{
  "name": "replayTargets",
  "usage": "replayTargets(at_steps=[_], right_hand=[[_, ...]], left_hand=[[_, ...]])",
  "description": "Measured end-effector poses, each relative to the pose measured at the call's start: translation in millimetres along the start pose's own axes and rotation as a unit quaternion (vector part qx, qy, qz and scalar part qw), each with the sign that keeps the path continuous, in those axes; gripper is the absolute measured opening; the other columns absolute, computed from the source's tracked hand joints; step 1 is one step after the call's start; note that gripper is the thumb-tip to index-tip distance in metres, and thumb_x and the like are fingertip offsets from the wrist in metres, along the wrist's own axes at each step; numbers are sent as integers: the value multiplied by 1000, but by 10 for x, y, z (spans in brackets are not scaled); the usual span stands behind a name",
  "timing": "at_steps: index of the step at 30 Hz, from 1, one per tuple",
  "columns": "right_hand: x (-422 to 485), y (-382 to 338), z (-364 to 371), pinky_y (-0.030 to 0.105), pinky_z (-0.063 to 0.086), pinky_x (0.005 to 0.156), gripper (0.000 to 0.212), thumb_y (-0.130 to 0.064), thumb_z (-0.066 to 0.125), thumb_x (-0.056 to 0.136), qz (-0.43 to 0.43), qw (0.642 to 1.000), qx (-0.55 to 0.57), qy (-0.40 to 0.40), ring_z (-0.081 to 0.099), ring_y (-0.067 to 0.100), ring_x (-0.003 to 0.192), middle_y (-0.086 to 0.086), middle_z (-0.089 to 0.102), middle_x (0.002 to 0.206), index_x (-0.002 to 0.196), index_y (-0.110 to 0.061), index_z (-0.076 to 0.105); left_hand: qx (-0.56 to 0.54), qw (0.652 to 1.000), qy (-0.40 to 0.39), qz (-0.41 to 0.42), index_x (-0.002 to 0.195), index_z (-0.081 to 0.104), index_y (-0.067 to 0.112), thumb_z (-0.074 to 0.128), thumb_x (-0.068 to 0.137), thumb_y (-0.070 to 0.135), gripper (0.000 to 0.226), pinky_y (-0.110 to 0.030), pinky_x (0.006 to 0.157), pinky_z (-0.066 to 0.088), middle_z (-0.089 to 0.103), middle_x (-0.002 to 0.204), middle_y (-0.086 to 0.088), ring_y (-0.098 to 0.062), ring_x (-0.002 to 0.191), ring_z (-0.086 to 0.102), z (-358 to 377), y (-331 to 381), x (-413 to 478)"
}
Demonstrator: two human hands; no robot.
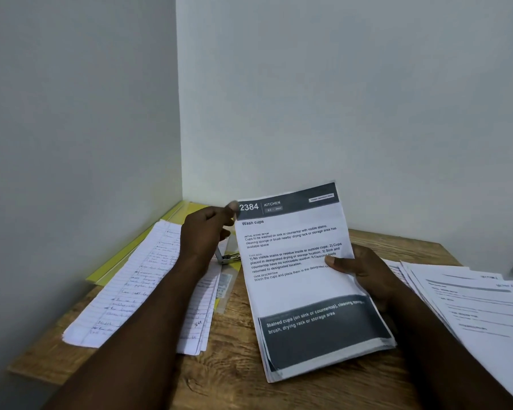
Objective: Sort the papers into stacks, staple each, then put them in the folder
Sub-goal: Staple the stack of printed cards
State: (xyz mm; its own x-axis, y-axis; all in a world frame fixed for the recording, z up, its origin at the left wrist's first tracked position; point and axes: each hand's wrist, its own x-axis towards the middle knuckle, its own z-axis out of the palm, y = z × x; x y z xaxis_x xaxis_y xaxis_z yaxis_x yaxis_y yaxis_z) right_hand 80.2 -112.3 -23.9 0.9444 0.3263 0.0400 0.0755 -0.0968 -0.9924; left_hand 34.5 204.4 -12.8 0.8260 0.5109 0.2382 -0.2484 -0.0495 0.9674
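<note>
Head view: left of the grip, the folder [110, 270] and handwritten sheets [137, 291] lie partly under the forearm. The left hand [203, 232] pinches the stack's [302, 285] top-left corner, with the stapler [227, 257] just behind, and the right hand [365, 270] clasps its right edge. The top page reads "2384 KITCHEN — Wash cups". Right of the grip, loose sheets [480, 300] lie fanned.

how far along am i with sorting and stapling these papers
Sorting looks mostly done: a handwritten stack lies left, printed sheets fan out right. In hand: the left hand pinches the top corner of a printed stack, the right hand grips its edge; staples cannot be seen. Left: filing, since the yellow folder lies under the handwritten stack.
</note>
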Motion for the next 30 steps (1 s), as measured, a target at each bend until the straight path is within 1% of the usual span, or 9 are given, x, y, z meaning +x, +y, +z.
replayTargets(at_steps=[3, 8, 11, 15, 17, 21, 23, 27, 30], right_hand=[[-10, -6, 16, 42, 58, 93, 24, -6, 71, 94, 1, 1000, -6, -6, 77, 34, 103, 11, 80, 113, 118, -4, 75], [-18, -28, 28, 36, 61, 83, 23, -7, 72, 94, -3, 1000, -13, -3, 78, 31, 100, 10, 80, 111, 116, -5, 76], [-18, -26, 44, 40, 61, 89, 23, -6, 71, 93, -2, 1000, -9, -4, 78, 33, 101, 12, 80, 112, 116, -4, 76], [-16, -15, 50, 49, 56, 101, 27, -5, 71, 92, 1, 1000, 11, -2, 76, 39, 105, 16, 78, 115, 119, -1, 74], [-21, -19, 47, 51, 55, 102, 28, -5, 71, 92, 1, 1000, 11, -2, 75, 39, 106, 16, 78, 116, 120, -2, 74], [-21, -24, 64, 53, 55, 104, 28, -5, 71, 93, 2, 1000, 8, 1, 75, 39, 106, 16, 78, 116, 120, -2, 74], [-23, -38, 80, 53, 55, 104, 27, -4, 71, 92, 2, 1000, 11, 4, 75, 40, 107, 16, 78, 116, 120, -1, 74], [-25, -72, 130, 56, 55, 103, 28, -4, 72, 91, 8, 999, 31, 15, 74, 44, 107, 19, 78, 115, 119, -1, 74], [-22, -102, 193, 59, 53, 104, 36, -7, 75, 85, 5, 998, 51, 27, 73, 45, 109, 20, 77, 117, 120, -2, 74]], left_hand=[[11, 999, -32, 7, 76, 77, 12, 86, 88, 28, 22, -31, 73, 52, 74, 76, 2, -8, 65, 61, 1, -27, 7], [-24, 998, -47, -16, 80, 74, 3, 80, 92, 17, 19, -26, 71, 53, 74, 71, 2, -7, 61, 62, -2, -14, 10], [-36, 997, -66, -18, 79, 69, 5, 74, 96, 11, 19, -20, 65, 52, 73, 68, 5, -6, 59, 63, 5, 3, -1], [-35, 993, -112, -17, 50, 66, 24, 69, 96, 2, 51, -15, 58, 48, 64, 57, 12, -5, 56, 62, 5, 13, -7], [-41, 992, -117, -20, 49, 65, 23, 70, 95, 1, 52, -15, 58, 48, 64, 57, 11, -7, 57, 63, 5, 13, -7], [-67, 992, -103, -27, 68, 64, 12, 75, 93, 3, 28, -17, 62, 50, 68, 62, 6, -8, 57, 62, -23, 6, 14], [-85, 990, -103, -35, 74, 64, 8, 74, 94, 5, 23, -17, 62, 52, 72, 67, 4, -9, 58, 63, -20, 14, 12], [-116, 983, -127, -71, 89, 72, 8, 75, 96, 19, 13, -22, 63, 56, 79, 94, -10, -20, 71, 71, -32, 16, 24], [-121, 976, -155, -95, 112, 73, -1, 75, 95, 27, 32, -28, 66, 57, 79, 109, -18, -26, 76, 75, -38, 26, 4]])
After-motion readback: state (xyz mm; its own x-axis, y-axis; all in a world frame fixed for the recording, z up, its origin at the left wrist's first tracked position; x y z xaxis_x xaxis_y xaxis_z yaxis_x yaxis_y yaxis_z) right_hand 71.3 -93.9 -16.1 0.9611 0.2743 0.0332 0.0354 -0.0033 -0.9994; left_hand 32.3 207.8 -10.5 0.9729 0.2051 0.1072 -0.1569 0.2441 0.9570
